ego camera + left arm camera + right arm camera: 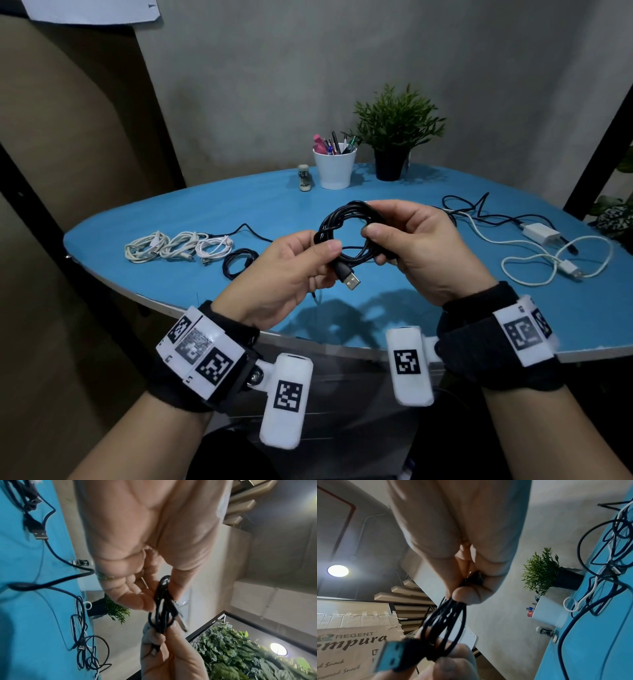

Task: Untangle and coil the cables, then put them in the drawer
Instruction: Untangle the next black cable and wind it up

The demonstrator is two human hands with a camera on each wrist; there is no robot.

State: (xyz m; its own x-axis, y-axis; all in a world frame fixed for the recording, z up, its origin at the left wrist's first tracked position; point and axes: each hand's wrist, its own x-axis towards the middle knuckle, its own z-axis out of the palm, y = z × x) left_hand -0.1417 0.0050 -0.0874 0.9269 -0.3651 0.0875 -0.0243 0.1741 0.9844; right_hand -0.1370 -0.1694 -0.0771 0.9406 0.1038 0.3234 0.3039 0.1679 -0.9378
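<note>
Loose cables [534, 240] right, coiled cables [178, 246] left

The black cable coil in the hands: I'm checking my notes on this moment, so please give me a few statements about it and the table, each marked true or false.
1. Both hands hold the black coil. True: the left hand pinches one side, the right hand the other.
2. The coil rests on the blue table. False: it is held up above it.
3. A USB plug sticks out of the coil toward the person. True.
4. The white coiled cables lie to the right of the hands. False: they lie to the left, next to a small black coil.
5. A loose white cable lies uncoiled on the right. True.
6. The white cup is empty. False: it holds pens.
</note>
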